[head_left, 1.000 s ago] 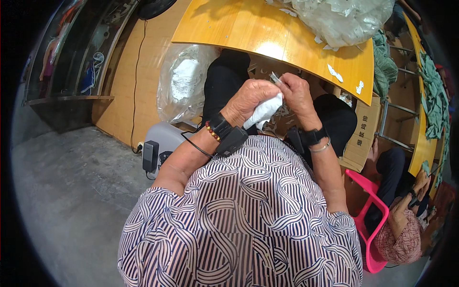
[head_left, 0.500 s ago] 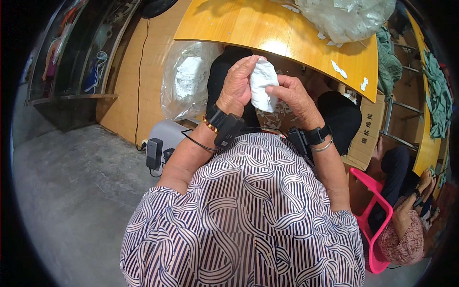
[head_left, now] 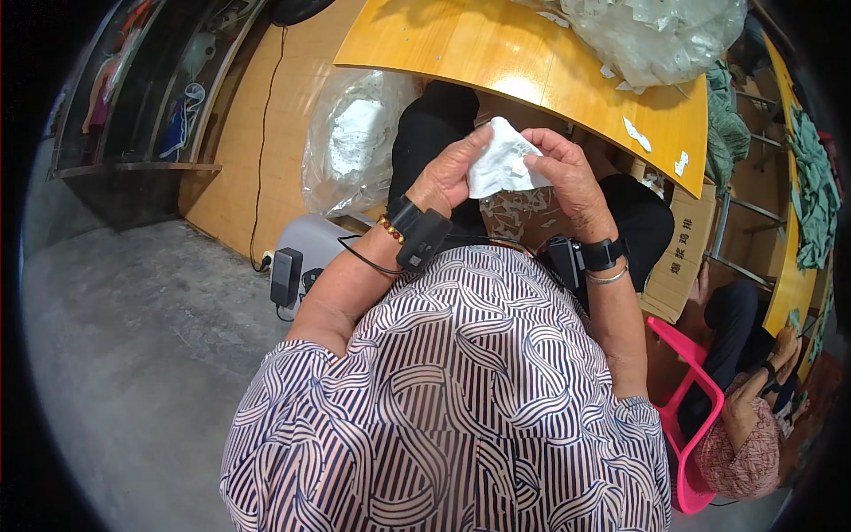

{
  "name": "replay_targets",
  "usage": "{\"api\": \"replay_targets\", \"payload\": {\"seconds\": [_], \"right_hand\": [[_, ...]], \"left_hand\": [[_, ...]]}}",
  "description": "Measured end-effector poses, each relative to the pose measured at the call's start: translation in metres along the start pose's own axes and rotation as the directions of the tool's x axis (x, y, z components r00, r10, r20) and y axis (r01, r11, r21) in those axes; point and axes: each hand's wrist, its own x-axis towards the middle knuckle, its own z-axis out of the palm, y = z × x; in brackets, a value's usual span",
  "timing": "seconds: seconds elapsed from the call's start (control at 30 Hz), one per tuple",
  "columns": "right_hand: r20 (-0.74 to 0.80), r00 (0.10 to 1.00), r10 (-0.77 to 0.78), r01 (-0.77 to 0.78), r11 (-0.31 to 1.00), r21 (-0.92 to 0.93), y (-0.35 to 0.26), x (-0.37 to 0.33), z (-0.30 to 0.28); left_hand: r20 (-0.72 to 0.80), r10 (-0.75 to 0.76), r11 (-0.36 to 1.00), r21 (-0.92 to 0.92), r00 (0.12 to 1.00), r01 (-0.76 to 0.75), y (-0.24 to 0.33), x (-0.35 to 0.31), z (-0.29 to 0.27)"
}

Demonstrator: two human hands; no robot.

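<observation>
A small white cloth piece [head_left: 503, 164], spread into a rough triangle with faint grey marks, is stretched between my two hands above my lap. My left hand [head_left: 454, 167] pinches its left edge, thumb and fingers closed. At its right edge my right hand [head_left: 567, 173] grips it, the thumb lying over the front of the cloth. Below the cloth, many white scraps [head_left: 521, 215] lie in a brown container whose edges are mostly hidden by my hands and legs.
Ahead is a yellow wooden table [head_left: 461, 44] with a clear plastic bag [head_left: 656, 35] and white scraps [head_left: 636, 135]. Left of my knee stands a plastic bag of white pieces [head_left: 355, 137]. At right are a cardboard box [head_left: 681, 248], a pink chair [head_left: 691, 390] and another person [head_left: 740, 434].
The white cloth has gone from a narrow folded oval to a wider spread shape. My hands have moved apart, the right one now gripping its right edge.
</observation>
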Motion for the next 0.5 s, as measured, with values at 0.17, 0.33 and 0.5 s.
{"api": "replay_targets", "payload": {"seconds": [0.17, 0.33, 0.5], "right_hand": [[0.108, 0.994, 0.023, -0.013, 0.995, -0.097, -0.019, -0.005, 0.005], [0.109, 0.991, 0.076, -0.061, 0.989, -0.135, -0.028, -0.006, 0.007], [-0.011, 0.998, -0.063, 0.058, 0.967, -0.247, -0.011, 0.0, -0.009]], "left_hand": [[0.12, -0.048, 0.952, 0.307, 0.992, 0.009, 0.009, -0.012, -0.007], [0.16, -0.009, 0.951, 0.306, 0.987, -0.041, 0.011, -0.01, 0.013], [0.097, 0.031, 0.941, 0.332, 0.995, -0.062, 0.002, -0.01, 0.022]]}}
